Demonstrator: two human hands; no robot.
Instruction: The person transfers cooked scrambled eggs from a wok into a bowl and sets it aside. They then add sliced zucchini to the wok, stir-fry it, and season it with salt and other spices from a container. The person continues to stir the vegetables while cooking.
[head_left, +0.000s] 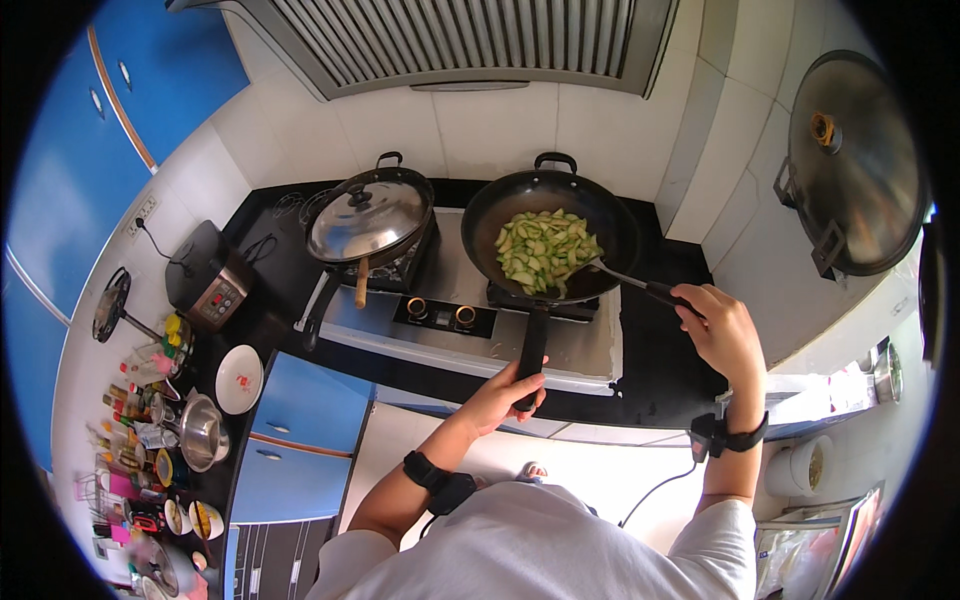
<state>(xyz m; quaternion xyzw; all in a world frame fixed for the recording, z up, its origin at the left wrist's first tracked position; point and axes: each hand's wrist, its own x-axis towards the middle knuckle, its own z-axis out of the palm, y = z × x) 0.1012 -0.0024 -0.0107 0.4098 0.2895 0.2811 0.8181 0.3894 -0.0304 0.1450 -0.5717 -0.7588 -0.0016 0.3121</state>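
My left hand (511, 396) is wrapped around the black handle of a dark wok (480, 225), which sits over the right burner of the gas stove (450, 225). In my right hand (716, 322) is the black grip of a metal spatula (634, 281). Its blade reaches into the wok and touches a heap of sliced green squash-like vegetable (544, 244). Part of the blade is hidden among the slices. To the left, a second pan with a shiny metal lid (371, 217) stands on the other burner, and a wooden handle (362, 283) sticks out from under the lid.
A rice cooker (212, 277), a white plate (240, 380) and a steel bowl (202, 433) stand on the left counter, beside several condiment bottles (131, 401). On the right wall hangs a large lid (859, 176). A range hood (480, 45) juts out above the stove.
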